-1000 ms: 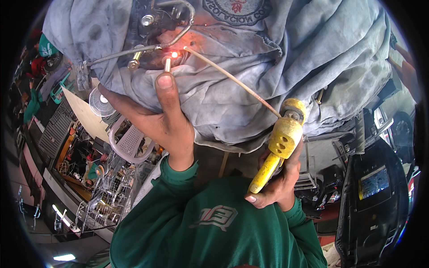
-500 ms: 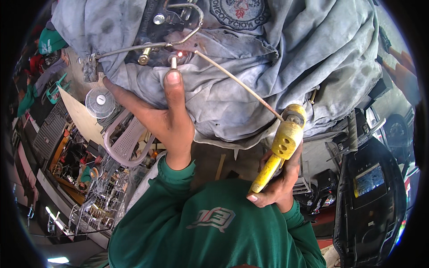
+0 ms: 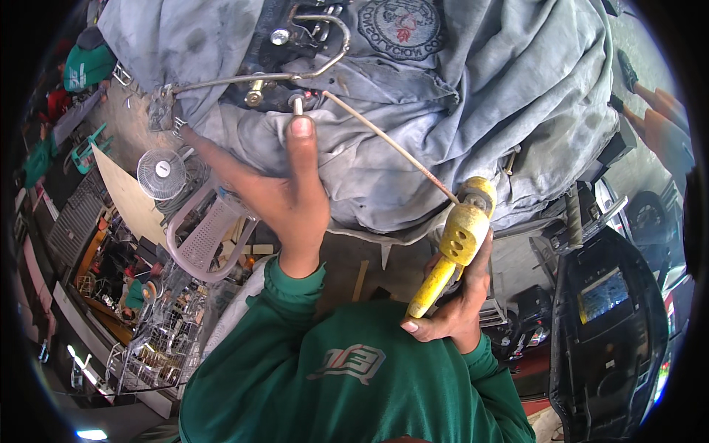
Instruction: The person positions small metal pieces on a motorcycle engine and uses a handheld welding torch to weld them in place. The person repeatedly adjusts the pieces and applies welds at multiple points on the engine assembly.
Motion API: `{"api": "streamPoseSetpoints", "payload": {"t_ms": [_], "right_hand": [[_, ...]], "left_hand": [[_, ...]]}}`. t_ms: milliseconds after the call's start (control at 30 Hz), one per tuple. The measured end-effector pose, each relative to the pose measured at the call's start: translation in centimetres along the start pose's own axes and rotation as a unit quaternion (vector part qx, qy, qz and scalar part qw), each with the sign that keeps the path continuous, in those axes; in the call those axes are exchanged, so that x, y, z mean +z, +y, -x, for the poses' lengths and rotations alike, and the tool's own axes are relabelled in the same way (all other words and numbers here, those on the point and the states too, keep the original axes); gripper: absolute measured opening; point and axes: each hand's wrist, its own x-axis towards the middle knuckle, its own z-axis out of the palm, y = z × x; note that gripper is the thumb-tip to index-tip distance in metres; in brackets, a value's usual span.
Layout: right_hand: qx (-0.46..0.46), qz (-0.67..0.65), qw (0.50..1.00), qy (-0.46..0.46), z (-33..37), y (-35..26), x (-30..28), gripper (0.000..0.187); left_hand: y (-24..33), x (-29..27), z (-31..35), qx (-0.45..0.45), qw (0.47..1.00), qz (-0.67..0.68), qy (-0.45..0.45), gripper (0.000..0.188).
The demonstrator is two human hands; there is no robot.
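Note:
My right hand [image 3: 461, 303] is closed round a yellow welding electrode holder [image 3: 465, 229]. From it a thin welding rod [image 3: 391, 144] slants up and left, its tip just right of a short metal pin [image 3: 298, 105]. The outstretched thumb of my left hand [image 3: 299, 199] rests against the pin's lower end; its fingers reach left, apart from the thumb, with their tips hard to make out. A faint red glow shows beside the pin. Above lies a bent metal bar [image 3: 244, 78], its left end at a grey, clamp-like piece [image 3: 160, 109]. A brass-coloured bolt [image 3: 254, 94] stands under the bar.
Crumpled grey cloth [image 3: 413, 111] covers most of the work surface, with another bolt [image 3: 510, 159] on its right. At left stand a white fan [image 3: 162, 174], a pale plastic chair [image 3: 207, 229] and a wire rack [image 3: 166, 340]. A large black panel [image 3: 613, 369] stands at right. Another person's legs [image 3: 661, 122] show far right.
The red glow by the pin has dimmed. The rod's tip is slightly nearer the pin. Most of the view has shifted a little; both hands keep their hold and pose.

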Motion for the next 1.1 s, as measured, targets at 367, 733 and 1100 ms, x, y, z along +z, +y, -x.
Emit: {"api": "streamPoseSetpoints", "payload": {"t_ms": [367,733,1100], "right_hand": [[-0.099,0.155,0.979,-0.084,-0.5,-6.5,-1.1,0.167],[-0.029,0.121,0.992,0.020,4.9,-12.6,5.1,0.128],[-0.084,0.143,0.981,0.105,1.6,-13.7,16.0,0.115]], "left_hand": [[-0.4,-0.8,0.0,0.003,0.998,0.065,-0.025,0.114],[-1.0,-1.0,-0.5,-0.004,0.973,0.228,-0.033,0.118],[-2.1,-0.5,0.1,-0.050,0.965,0.255,-0.039,0.130]]}}
